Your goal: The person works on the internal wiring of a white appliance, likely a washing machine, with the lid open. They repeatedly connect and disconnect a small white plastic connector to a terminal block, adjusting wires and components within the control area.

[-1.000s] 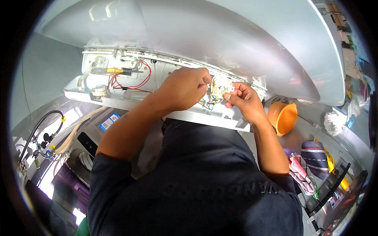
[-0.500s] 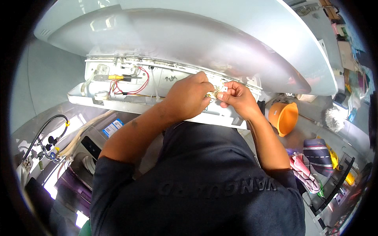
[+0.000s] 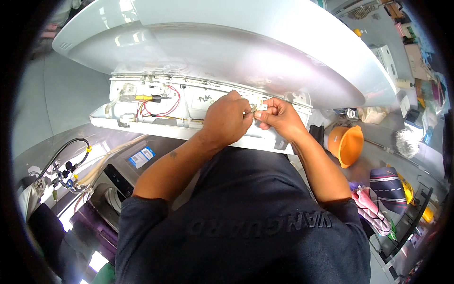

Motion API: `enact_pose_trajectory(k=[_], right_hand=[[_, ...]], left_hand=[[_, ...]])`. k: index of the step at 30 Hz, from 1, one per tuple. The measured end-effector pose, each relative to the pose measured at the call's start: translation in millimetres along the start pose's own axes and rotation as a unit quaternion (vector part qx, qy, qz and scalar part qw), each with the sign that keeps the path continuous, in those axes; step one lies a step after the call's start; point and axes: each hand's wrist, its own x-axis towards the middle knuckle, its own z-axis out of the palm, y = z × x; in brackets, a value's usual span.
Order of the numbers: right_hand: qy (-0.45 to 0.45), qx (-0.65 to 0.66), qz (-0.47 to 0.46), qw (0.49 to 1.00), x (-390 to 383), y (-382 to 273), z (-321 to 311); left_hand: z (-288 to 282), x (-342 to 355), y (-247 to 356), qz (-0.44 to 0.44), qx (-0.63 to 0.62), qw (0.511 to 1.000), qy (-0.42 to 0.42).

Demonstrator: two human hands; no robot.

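A long white housing [image 3: 163,129] lies in front of me, with thin wires in its left half. Over it, my left hand [image 3: 226,119] is closed, knuckles up, and its fingertips are mostly hidden. Close beside it, my right hand [image 3: 281,119] pinches a small whitish part [image 3: 264,108] between thumb and fingers. The two hands' fingertips meet around this part, whose exact kind is too small to tell. Left of my hands, a loop of red wire [image 3: 179,98] curls inside the housing. A screwdriver [image 3: 147,98] with a yellow and black handle rests near it.
A large, glossy, curved silver-white panel [image 3: 213,52] rises just beyond the housing. To the right stand an orange bucket [image 3: 347,146] and a white fluffy brush [image 3: 406,143]. At left are a black hose [image 3: 61,154] with valves and a grey appliance [image 3: 127,163] with a blue-white label.
My view has shifted slightly, so the housing and panel sit a little differently. Both hands stay together at the small part, with only slight finger movement.
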Motion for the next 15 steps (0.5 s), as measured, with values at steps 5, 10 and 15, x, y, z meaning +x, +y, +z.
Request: enact_pose_trajectory(k=[5, 10, 15], right_hand=[[0.006, -0.012, -0.002, 1.000, -0.2, 0.5, 1.2], [0.011, -0.012, 0.001, 1.000, 1.9, 4.4, -0.8], [0.003, 0.023, 0.000, 1.000, 4.2, 9.0, -2.6]], left_hand=[[0.7, -2.3, 4.9, -0.018, 0.015, 1.000, 0.001], [0.3, -4.2, -5.2, 0.026, -0.039, 0.999, -0.001], [-8.4, -3.9, -7.8, 0.044, -0.025, 0.998, -0.049]])
